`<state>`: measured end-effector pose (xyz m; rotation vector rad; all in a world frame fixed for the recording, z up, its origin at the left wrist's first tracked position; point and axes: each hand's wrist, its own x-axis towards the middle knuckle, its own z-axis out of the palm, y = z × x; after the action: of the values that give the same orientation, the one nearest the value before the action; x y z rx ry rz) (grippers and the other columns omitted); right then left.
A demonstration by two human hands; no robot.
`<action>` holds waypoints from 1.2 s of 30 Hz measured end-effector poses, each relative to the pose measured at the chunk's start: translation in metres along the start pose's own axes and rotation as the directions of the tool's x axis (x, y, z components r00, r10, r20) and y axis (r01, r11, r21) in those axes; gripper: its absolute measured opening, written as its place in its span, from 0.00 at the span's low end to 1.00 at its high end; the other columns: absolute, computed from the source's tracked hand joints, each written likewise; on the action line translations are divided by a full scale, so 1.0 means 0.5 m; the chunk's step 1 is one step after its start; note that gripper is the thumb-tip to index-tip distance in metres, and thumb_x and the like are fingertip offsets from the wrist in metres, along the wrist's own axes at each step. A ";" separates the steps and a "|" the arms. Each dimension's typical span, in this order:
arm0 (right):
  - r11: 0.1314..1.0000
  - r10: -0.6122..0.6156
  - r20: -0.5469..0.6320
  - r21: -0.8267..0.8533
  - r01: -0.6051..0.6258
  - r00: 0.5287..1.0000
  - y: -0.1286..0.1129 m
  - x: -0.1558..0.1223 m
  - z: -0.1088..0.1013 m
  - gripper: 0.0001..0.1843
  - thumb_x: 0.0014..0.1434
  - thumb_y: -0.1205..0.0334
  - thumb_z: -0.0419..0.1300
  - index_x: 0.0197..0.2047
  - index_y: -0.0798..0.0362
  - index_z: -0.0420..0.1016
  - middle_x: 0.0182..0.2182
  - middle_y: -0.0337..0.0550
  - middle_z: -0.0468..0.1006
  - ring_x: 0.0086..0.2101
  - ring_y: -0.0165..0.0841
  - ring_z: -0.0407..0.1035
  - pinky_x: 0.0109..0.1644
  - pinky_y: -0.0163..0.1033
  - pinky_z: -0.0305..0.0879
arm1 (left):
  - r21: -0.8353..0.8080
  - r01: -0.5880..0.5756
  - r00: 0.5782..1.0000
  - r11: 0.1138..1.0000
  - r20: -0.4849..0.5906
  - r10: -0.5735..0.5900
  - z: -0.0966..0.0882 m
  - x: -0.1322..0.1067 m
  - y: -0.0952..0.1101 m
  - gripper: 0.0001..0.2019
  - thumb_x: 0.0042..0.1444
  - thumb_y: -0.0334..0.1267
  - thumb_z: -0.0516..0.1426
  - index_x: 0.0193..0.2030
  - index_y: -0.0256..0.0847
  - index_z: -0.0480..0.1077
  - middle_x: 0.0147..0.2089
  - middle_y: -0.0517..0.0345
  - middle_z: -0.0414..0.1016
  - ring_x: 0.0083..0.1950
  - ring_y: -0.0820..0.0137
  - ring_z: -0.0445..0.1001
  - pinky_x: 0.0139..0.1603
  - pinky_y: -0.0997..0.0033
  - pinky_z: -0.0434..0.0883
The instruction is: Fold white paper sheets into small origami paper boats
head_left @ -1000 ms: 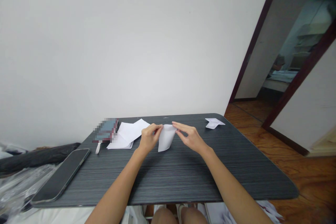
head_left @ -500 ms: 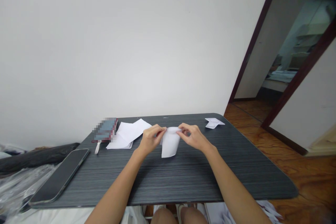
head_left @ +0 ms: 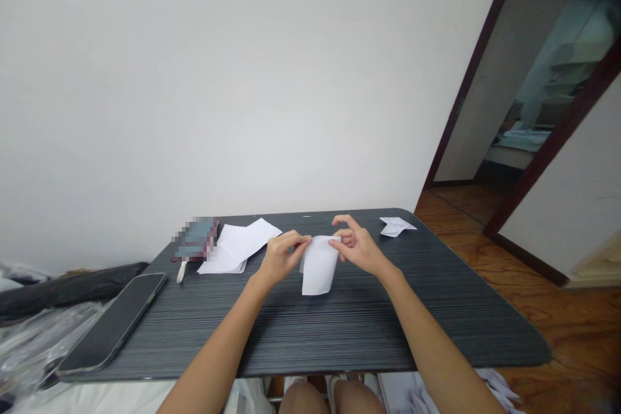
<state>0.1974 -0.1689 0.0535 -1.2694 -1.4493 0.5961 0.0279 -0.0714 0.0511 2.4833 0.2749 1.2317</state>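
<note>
A small sheet of white paper [head_left: 320, 268], folded over along its top edge, hangs between my hands above the middle of the table. My left hand [head_left: 286, 253] pinches its upper left corner between thumb and fingertips. At the upper right corner, my right hand [head_left: 356, 244] holds the paper between thumb and bent fingers, while its index finger is lifted and curved away. Part of another layer shows behind the sheet's left side.
Loose white sheets [head_left: 242, 246] lie at the left, beside a pixelated dark item [head_left: 194, 239] with a white strap [head_left: 181, 272]. A large phone [head_left: 116, 323] rests at the table's [head_left: 460, 317] left edge. A folded paper piece [head_left: 396, 226] sits at the far right, near the wall.
My right index finger has lifted off the paper and stretched upward. The sheet's top edge has flattened, and the paper has shifted slightly right.
</note>
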 end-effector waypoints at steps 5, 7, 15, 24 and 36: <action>0.987 0.098 -0.019 0.131 -0.095 0.995 0.006 0.009 -0.004 0.16 0.47 0.56 0.56 0.38 0.57 0.65 0.17 0.34 0.67 0.13 0.21 0.57 0.17 0.29 0.50 | -0.008 0.050 0.998 0.999 -0.044 -0.050 -0.003 0.002 0.005 0.07 0.51 0.35 0.52 0.27 0.37 0.70 0.27 0.56 0.73 0.28 0.74 0.69 0.29 0.76 0.65; 0.981 0.137 -0.054 0.143 -0.128 0.989 0.015 0.013 -0.004 0.14 0.46 0.55 0.57 0.29 0.59 0.68 0.14 0.34 0.64 0.12 0.21 0.55 0.16 0.29 0.46 | -0.032 0.105 0.992 0.994 -0.068 -0.107 -0.001 0.003 0.007 0.07 0.50 0.36 0.53 0.26 0.37 0.70 0.27 0.56 0.74 0.27 0.75 0.69 0.28 0.76 0.66; 0.928 0.260 -0.121 0.305 -0.213 0.958 0.043 0.025 0.005 0.17 0.40 0.53 0.61 0.28 0.60 0.71 0.14 0.33 0.63 0.14 0.20 0.49 0.18 0.30 0.42 | -0.319 0.384 0.902 0.866 -0.072 -0.426 0.020 0.003 -0.004 0.10 0.46 0.40 0.55 0.27 0.35 0.72 0.22 0.56 0.72 0.23 0.74 0.67 0.23 0.76 0.65; 0.919 0.280 -0.053 0.302 -0.252 0.959 0.046 0.023 0.013 0.20 0.44 0.47 0.56 0.22 0.59 0.71 0.16 0.36 0.66 0.17 0.21 0.49 0.22 0.31 0.44 | -0.446 0.455 0.839 0.771 -0.077 -0.539 0.008 0.013 -0.007 0.11 0.43 0.42 0.56 0.24 0.33 0.70 0.16 0.60 0.66 0.17 0.79 0.61 0.17 0.79 0.59; 0.912 0.312 0.125 0.240 -0.334 0.942 0.070 0.023 0.022 0.19 0.39 0.49 0.60 0.18 0.60 0.69 0.13 0.33 0.60 0.17 0.21 0.50 0.22 0.31 0.43 | -0.437 0.474 0.842 0.764 -0.027 -0.538 0.010 0.010 -0.023 0.12 0.44 0.42 0.56 0.25 0.32 0.70 0.16 0.60 0.65 0.17 0.79 0.60 0.16 0.80 0.58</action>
<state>0.2025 -0.1445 0.0241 -1.2951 -1.1870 1.0389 0.0347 -0.0603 0.0475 1.7828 0.6134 1.0975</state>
